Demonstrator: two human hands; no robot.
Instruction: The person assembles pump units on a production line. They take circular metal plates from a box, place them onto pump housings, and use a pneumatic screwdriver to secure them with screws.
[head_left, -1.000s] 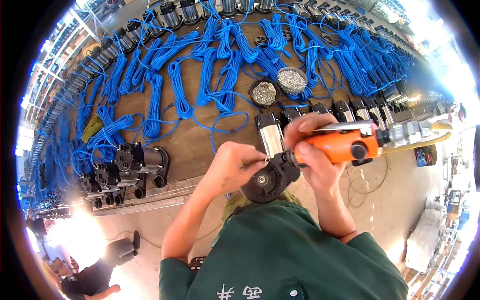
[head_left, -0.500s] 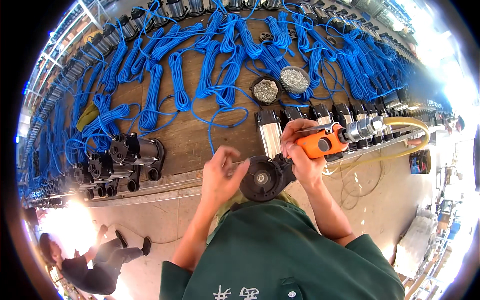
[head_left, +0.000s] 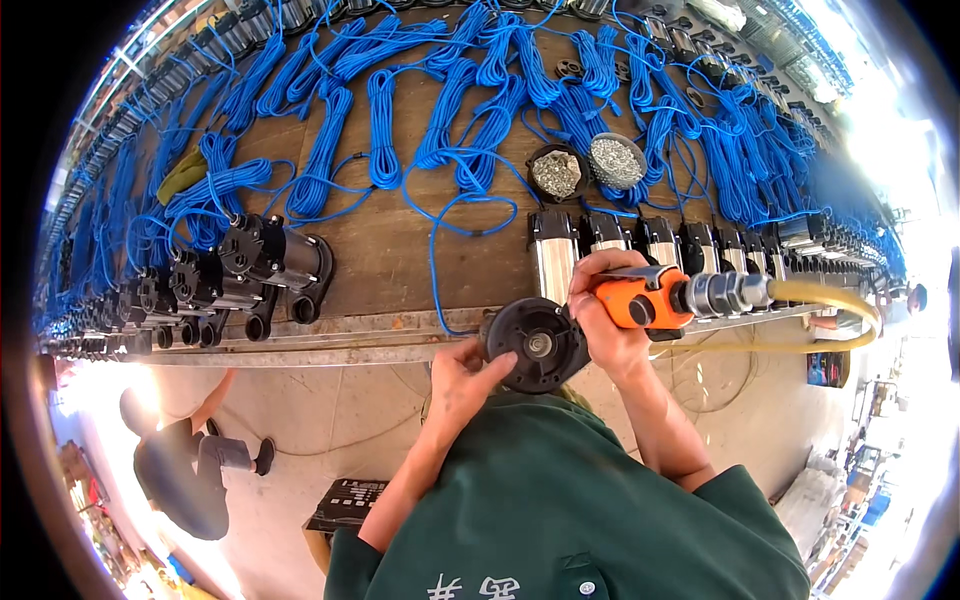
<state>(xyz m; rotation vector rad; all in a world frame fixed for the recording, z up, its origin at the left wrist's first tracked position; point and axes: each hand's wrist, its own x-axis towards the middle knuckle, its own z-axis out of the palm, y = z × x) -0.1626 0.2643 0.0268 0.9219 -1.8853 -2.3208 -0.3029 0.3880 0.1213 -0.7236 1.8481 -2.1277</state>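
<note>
A worker in a green shirt [head_left: 570, 500] pinches the rim of a black round part [head_left: 538, 345] in the left hand [head_left: 465, 380], thumb on its face, at the front edge of a wooden table [head_left: 380, 270]. The right hand [head_left: 610, 335] has its grip wrapped around an orange tool [head_left: 640, 303] fed by a yellow hose [head_left: 825, 292], just beside the part. Beyond them on the table, a dark bowl [head_left: 560, 198] holds a load of small silvery metal pieces; just beside it, a grey bowl [head_left: 612, 136] is well filled with more, their exact kind too small to tell. Bundles of blue cable [head_left: 383, 130] spread around the bowls, and steel cylinders [head_left: 555, 265] line the table's edge. Below, a black-topped carton [head_left: 345, 502] sits near the worker's left arm, its contents hidden.
</note>
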